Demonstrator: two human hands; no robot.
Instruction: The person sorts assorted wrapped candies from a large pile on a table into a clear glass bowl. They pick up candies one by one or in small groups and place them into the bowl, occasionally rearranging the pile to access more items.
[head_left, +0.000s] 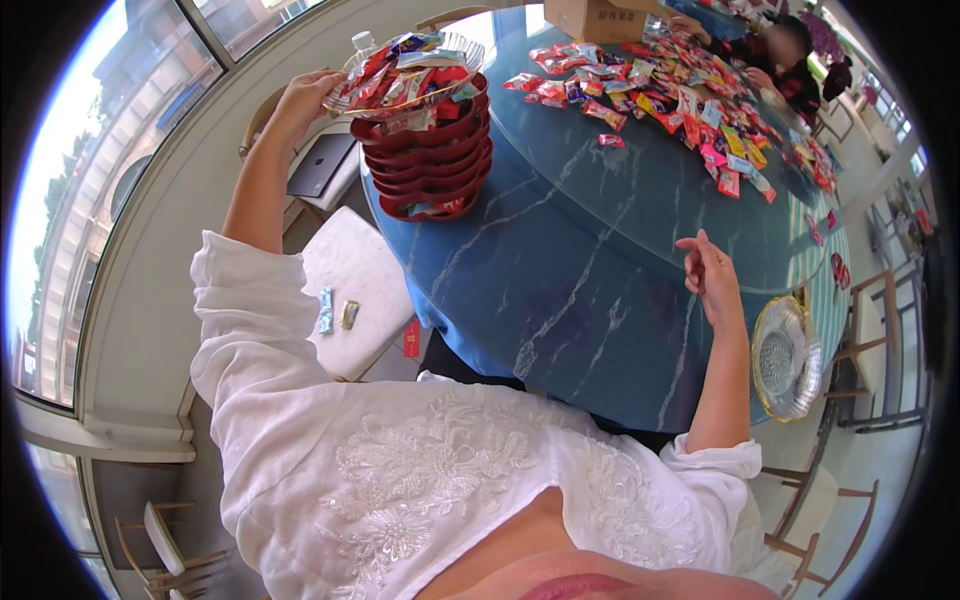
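Note:
At the upper left, my left hand (304, 101) grips the rim of a clear gold-edged plate (474, 56) heaped with wrapped sweets (412, 71). This plate rests on top of a stack of dark red scalloped trays (431, 169), which hold more wrapped packets. My right hand (709, 274) is over the right part of the blue marbled table (555, 300), its fingers partly curled and nothing in it. Beyond it, many wrapped sweets (675, 105) lie spread over the round glass turntable (637, 187). A gold-rimmed glass plate (787, 358) sits at the table's right edge.
A cardboard box (600, 21) stands at the far side, near a co-worker (787, 60) reaching to the sweets. Red-handled scissors (840, 271) lie at the right on striped cloth. A laptop (322, 163) and a white stool seat (356, 281) with two small packets are at the left.

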